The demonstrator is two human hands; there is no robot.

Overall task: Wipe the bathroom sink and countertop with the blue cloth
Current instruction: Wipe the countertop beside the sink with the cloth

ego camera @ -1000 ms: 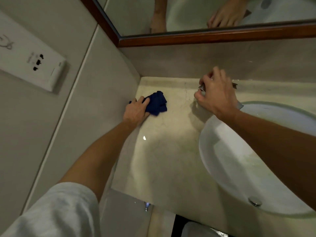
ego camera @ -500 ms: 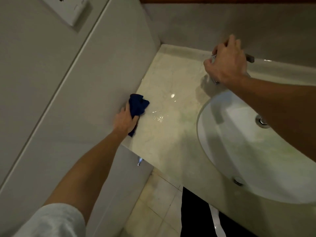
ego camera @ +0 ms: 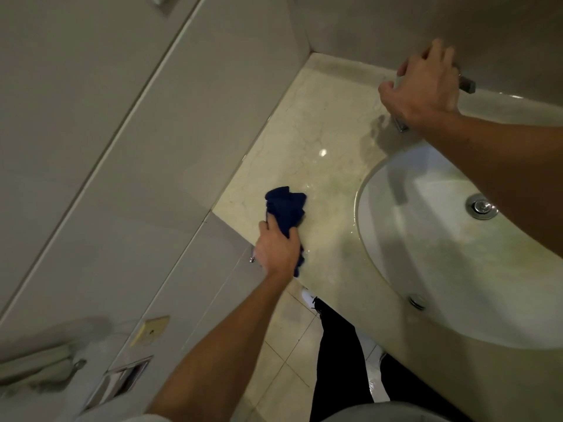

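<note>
A bunched dark blue cloth [ego camera: 286, 208] lies on the pale marble countertop [ego camera: 313, 141] near its front left corner. My left hand [ego camera: 275, 249] grips the cloth's near end and presses it onto the stone. A wet streak shines on the counter just beyond the cloth. To the right is the white oval sink [ego camera: 426, 269] with its metal drain [ego camera: 481, 206]. My right hand [ego camera: 422, 86] is at the back of the counter, fingers curled round the metal faucet [ego camera: 467, 84], which it mostly hides.
Grey tiled walls close in the counter at the left and back. A wall-mounted holder [ego camera: 125, 380] and a folded pale towel [ego camera: 39, 363] sit low on the left wall. Below the counter's edge are tiled floor and my dark trouser leg [ego camera: 338, 345].
My left hand has drawn the cloth along the left wall from the back corner to the counter's front edge. The right hand stays on the faucet. The view has tilted downward.
</note>
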